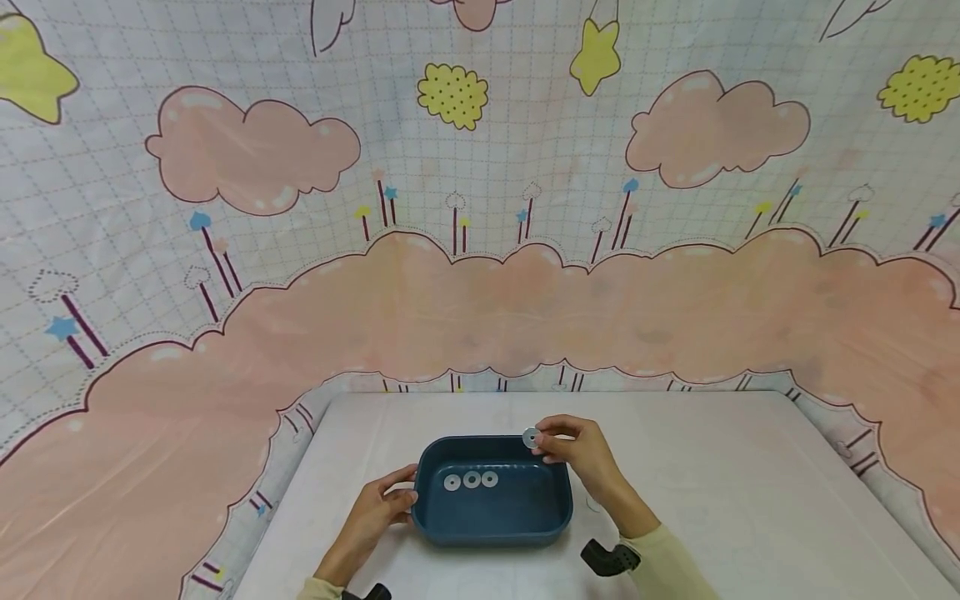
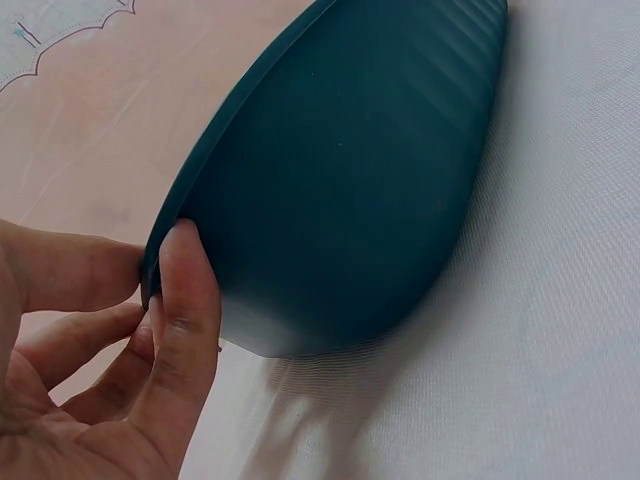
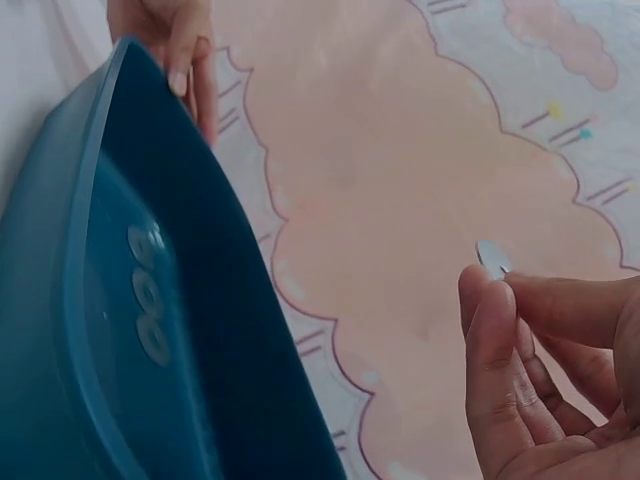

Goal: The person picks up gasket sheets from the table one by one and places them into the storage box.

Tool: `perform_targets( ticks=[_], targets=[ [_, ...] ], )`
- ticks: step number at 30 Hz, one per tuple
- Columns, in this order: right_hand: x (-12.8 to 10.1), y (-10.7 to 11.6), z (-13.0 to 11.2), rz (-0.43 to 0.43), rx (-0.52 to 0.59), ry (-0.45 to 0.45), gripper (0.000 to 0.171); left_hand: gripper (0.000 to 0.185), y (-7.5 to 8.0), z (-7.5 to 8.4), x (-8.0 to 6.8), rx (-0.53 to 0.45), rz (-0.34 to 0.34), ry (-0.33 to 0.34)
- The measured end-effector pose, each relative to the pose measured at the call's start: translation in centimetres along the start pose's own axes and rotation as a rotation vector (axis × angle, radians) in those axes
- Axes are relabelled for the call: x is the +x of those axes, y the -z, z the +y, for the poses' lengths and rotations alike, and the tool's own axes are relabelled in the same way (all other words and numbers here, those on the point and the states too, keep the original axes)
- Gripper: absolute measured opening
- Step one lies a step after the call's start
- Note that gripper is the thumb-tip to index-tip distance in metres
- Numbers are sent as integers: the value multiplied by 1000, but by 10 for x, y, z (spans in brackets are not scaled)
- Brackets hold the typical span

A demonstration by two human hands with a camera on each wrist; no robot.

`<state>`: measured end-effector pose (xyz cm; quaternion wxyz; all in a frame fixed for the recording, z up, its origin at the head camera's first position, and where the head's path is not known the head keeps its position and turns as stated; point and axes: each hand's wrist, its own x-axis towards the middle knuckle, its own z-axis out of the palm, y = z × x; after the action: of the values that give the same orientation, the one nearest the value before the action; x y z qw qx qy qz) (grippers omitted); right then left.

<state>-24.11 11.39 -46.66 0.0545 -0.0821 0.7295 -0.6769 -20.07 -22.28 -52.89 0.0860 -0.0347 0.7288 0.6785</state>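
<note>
A dark blue rectangular bin (image 1: 517, 508) with rounded corners stands on the white table. My left hand (image 1: 369, 515) grips its left rim; in the left wrist view the thumb and fingers of that hand (image 2: 110, 370) pinch the bin's edge (image 2: 310, 200). My right hand (image 1: 588, 457) pinches a round metal washer (image 1: 530, 437) between thumb and fingertips, held over the bin's far right corner. In the right wrist view this washer (image 3: 491, 258) stands nearly edge-on. Three more washers (image 1: 472, 479) lie in a row on the bin's floor, left of its middle.
White cloth covers the table (image 1: 675, 467) around the bin. Behind and at both sides hangs a printed cloth backdrop (image 1: 525, 317) with pink clouds and yellow stars. A black band (image 1: 611, 558) is worn on the right wrist, another (image 1: 369, 592) on the left.
</note>
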Motion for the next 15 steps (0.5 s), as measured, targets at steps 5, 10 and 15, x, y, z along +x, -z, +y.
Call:
perform_targets(
  ticks=[5,10,15],
  targets=[
    [6,-12,3,-42,54,-14,30,54,-1,0,0,-1,14,12],
    [11,-25,7,-91,110,-51,30,53,-1,1,0,-3,17,13],
    [15,-37,10,-124,128,-63,28,53,-1,1,-1,-3,16,8]
  ],
)
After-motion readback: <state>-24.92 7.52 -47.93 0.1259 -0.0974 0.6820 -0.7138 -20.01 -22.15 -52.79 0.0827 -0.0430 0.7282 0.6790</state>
